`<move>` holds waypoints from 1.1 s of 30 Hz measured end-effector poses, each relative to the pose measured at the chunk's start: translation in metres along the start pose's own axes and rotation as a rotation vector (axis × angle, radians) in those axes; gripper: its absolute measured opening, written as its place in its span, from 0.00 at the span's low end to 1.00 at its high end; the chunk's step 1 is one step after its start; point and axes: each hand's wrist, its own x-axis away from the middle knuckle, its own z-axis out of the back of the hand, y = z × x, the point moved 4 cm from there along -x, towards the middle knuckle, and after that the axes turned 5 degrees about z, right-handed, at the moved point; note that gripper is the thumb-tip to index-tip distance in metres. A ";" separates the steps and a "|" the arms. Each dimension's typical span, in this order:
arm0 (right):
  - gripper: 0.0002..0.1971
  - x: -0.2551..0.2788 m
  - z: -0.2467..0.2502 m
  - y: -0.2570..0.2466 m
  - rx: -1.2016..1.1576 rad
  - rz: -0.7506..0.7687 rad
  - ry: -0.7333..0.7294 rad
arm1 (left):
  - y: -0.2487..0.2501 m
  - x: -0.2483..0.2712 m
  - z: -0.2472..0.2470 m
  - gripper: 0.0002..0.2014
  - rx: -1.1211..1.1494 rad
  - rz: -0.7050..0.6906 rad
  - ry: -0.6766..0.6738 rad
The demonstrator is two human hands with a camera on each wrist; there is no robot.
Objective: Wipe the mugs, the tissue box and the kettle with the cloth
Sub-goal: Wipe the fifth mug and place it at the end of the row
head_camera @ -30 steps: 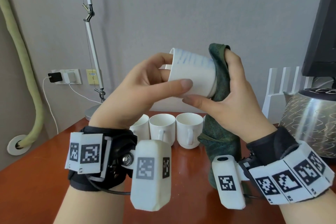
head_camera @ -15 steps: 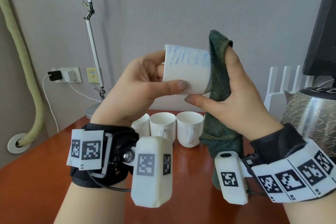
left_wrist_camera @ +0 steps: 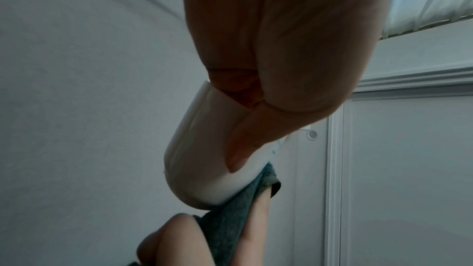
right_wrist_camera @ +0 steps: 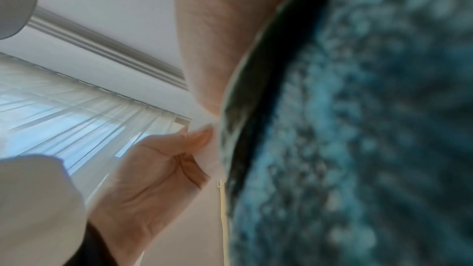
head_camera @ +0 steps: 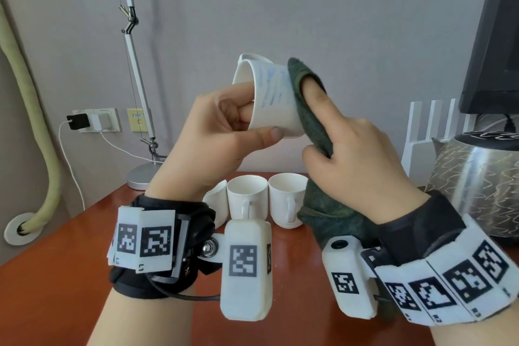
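My left hand (head_camera: 238,123) grips a white mug (head_camera: 271,98) tipped on its side in the air, fingers inside the rim and thumb under its wall. Blue streaks mark the mug's side. My right hand (head_camera: 334,135) holds the dark green cloth (head_camera: 309,115) against the mug's base, one finger stretched over the cloth. The cloth hangs down past my right wrist. In the left wrist view the mug (left_wrist_camera: 202,161) meets the cloth (left_wrist_camera: 230,219) at its bottom. Three more white mugs (head_camera: 247,199) stand in a row on the table. The silver kettle (head_camera: 477,185) stands at the right.
The red-brown table (head_camera: 56,275) carries a desk lamp base (head_camera: 140,177) at the back left. A dark monitor (head_camera: 497,36) rises behind the kettle, with a white rack (head_camera: 429,126) beside it. A wall socket with a charger (head_camera: 95,121) is at the left.
The mug has tilted so its open rim points up and left. My left fingers have slid inside the rim, and the cloth has shifted round the mug's base.
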 end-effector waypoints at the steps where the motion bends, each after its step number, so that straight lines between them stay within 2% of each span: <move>1: 0.43 0.000 0.001 0.004 -0.013 -0.041 -0.004 | 0.000 0.000 0.000 0.20 -0.011 -0.006 0.002; 4: 0.46 0.001 0.000 0.006 -0.043 -0.104 -0.049 | 0.001 -0.001 0.002 0.21 -0.023 -0.034 0.035; 9: 0.45 0.001 -0.013 -0.006 -0.037 -0.107 -0.128 | 0.002 -0.003 0.006 0.20 -0.029 -0.076 0.125; 16: 0.47 0.001 -0.007 0.008 -0.123 -0.180 -0.079 | 0.000 -0.001 -0.001 0.20 -0.158 -0.046 0.028; 24: 0.47 0.002 -0.016 0.002 -0.193 -0.146 -0.054 | 0.004 -0.004 0.005 0.20 -0.058 -0.144 0.140; 26: 0.47 0.002 -0.019 0.003 -0.182 -0.146 -0.081 | 0.004 -0.003 0.007 0.20 -0.068 -0.118 0.122; 29: 0.48 0.003 -0.019 0.014 -0.197 -0.190 -0.114 | 0.002 0.002 0.008 0.20 -0.131 -0.044 0.018; 33: 0.46 0.003 -0.014 0.018 -0.319 -0.208 -0.098 | 0.003 0.006 0.004 0.19 -0.159 -0.006 -0.096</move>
